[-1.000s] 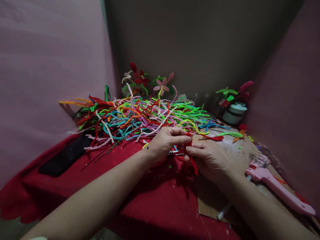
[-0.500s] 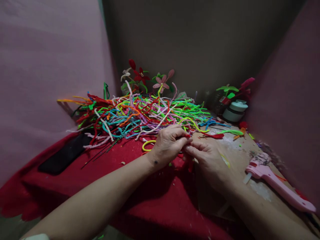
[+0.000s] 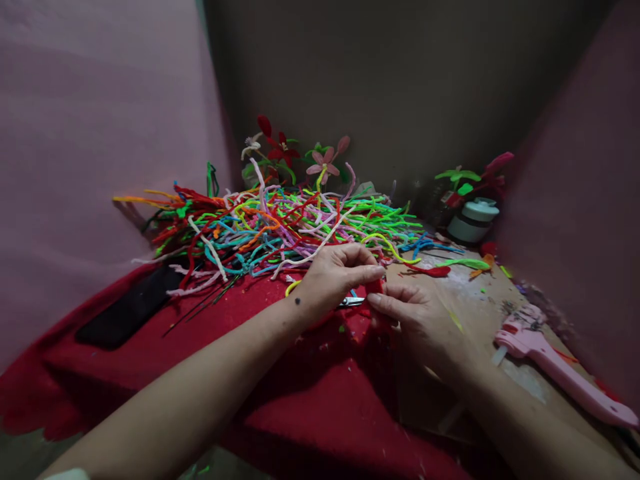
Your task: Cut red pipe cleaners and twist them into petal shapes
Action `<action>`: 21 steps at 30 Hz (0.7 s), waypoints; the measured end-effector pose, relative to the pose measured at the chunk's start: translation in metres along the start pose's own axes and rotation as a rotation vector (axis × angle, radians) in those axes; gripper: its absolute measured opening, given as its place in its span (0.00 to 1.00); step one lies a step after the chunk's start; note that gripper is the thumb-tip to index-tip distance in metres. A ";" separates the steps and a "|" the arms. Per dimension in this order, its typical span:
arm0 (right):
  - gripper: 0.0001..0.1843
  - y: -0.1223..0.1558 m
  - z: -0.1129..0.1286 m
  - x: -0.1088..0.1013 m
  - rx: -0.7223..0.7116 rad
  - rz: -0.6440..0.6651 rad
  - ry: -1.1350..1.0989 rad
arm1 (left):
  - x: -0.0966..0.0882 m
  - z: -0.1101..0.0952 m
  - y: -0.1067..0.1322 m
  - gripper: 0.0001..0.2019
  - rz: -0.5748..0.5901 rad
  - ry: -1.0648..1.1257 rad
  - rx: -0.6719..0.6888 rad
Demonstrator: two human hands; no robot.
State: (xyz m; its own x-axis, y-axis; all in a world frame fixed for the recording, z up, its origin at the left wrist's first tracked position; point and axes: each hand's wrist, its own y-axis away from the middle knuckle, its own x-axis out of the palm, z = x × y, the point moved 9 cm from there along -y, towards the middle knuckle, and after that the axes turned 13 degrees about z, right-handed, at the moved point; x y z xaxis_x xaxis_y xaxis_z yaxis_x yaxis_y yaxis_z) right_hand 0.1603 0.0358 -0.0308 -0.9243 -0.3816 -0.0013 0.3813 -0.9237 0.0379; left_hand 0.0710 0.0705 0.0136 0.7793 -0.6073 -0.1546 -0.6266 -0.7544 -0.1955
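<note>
My left hand [image 3: 336, 272] and my right hand [image 3: 417, 317] meet over the front of the table, both closed. A small red piece of fuzzy pipe cleaner [image 3: 375, 287] is pinched between their fingertips; its shape is mostly hidden. Under my left hand lies a pair of scissors [image 3: 353, 302], its blades partly showing and a bit of yellow handle sticking out behind the wrist. Just beyond the hands rises a tangled heap of many-coloured pipe cleaners [image 3: 295, 230]. A finished-looking red petal [image 3: 434, 271] and a green one [image 3: 463, 264] rest near its right end.
A pink glue gun [image 3: 555, 363] lies on the cardboard [image 3: 445, 300] at right. A dark phone [image 3: 125, 310] sits left on the red cloth [image 3: 300, 373]. Behind are pipe-cleaner flowers [image 3: 325, 163] and a lidded jar [image 3: 473, 220]. Pink walls flank both sides.
My left thumb has straightened and the fingertips have drawn slightly apart, showing more of the red piece. The scissor blades have come into sight beneath the left hand.
</note>
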 end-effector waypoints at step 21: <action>0.17 -0.002 -0.005 0.002 0.024 -0.003 -0.043 | 0.000 -0.013 0.002 0.07 -0.039 -0.493 0.089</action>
State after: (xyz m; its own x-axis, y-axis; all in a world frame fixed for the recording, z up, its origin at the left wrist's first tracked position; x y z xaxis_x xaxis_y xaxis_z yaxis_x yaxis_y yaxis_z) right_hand 0.1577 0.0362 -0.0362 -0.9255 -0.3765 0.0410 0.3785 -0.9235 0.0618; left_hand 0.0699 0.0659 0.0259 0.7240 -0.3726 -0.5805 -0.6109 -0.7373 -0.2886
